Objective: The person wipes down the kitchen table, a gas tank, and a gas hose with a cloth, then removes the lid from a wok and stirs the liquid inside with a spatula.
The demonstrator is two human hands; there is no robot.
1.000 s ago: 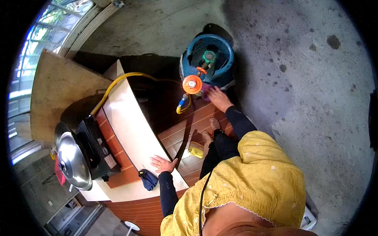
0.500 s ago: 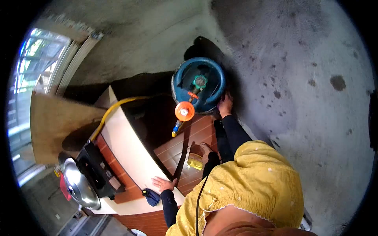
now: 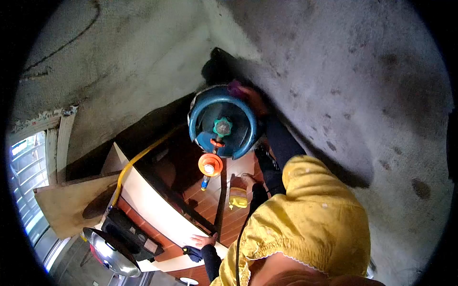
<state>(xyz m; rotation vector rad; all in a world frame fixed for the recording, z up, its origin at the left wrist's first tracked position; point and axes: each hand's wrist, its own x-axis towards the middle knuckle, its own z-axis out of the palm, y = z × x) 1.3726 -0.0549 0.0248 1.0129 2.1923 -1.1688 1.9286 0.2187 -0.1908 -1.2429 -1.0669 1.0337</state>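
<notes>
My right hand reaches behind the far right side of the blue gas cylinder, closed on a purple cloth against the cylinder's upper part. The green valve and orange regulator sit at the cylinder's top, on the side facing me. My left hand rests flat with fingers spread on the edge of the white-topped table, beside a dark blue cloth.
A black stove with a shiny metal lid is at the lower left, joined to a yellow hose. A yellow bottle stands on the tiled floor near my feet. Concrete walls meet behind the cylinder; a wooden board leans left.
My right hand has moved from the near right side of the cylinder round to its far side with the purple cloth. The view has shifted; my left hand stays on the table.
</notes>
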